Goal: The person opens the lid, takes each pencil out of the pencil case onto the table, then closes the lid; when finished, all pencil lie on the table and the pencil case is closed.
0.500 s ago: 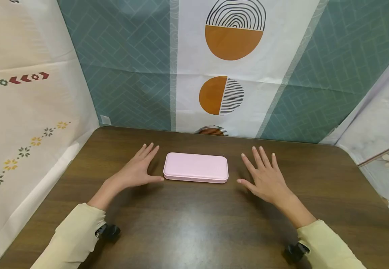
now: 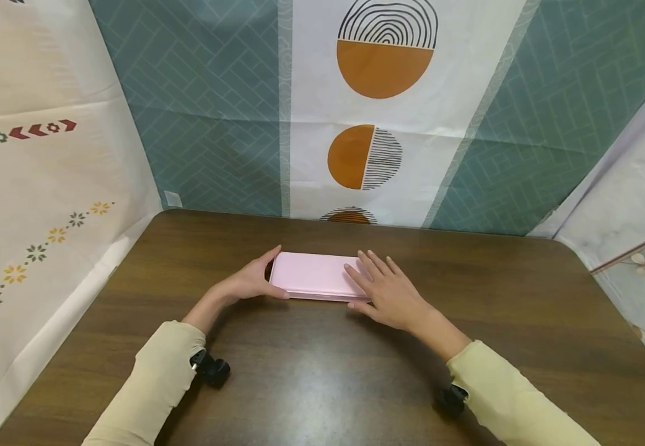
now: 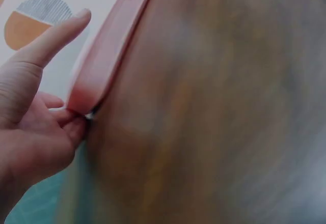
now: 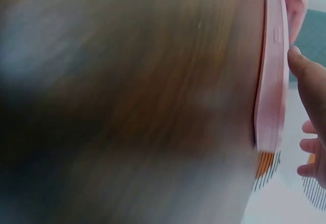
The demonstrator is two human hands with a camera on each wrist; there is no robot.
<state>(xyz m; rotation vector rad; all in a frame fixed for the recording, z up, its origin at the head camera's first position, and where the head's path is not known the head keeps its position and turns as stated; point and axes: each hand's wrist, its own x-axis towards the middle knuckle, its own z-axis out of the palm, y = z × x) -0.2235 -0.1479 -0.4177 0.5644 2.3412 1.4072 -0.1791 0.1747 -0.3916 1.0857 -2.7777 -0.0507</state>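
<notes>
On the brown wooden table (image 2: 311,365) lies a pale pink, flat rectangular case with rounded corners (image 2: 313,275), standing between the two hands, near the far edge. The left hand (image 2: 246,282) is around its left end, thumb spread wide from the fingers; in the left wrist view the fingertips, slightly bent, touch this end, but whether the thumb also touches the case I cannot tell. The right hand (image 2: 391,294) is spread above the right end, covering part of the lid and hiding the right corners. In the right wrist view this hand is cut by the picture's border, and contact of its thumb with the case is not clear. Both wrist views show the table only as a blur. The black device at the right cream sleeve (image 2: 500,384) is dark and hard to make out.
</notes>
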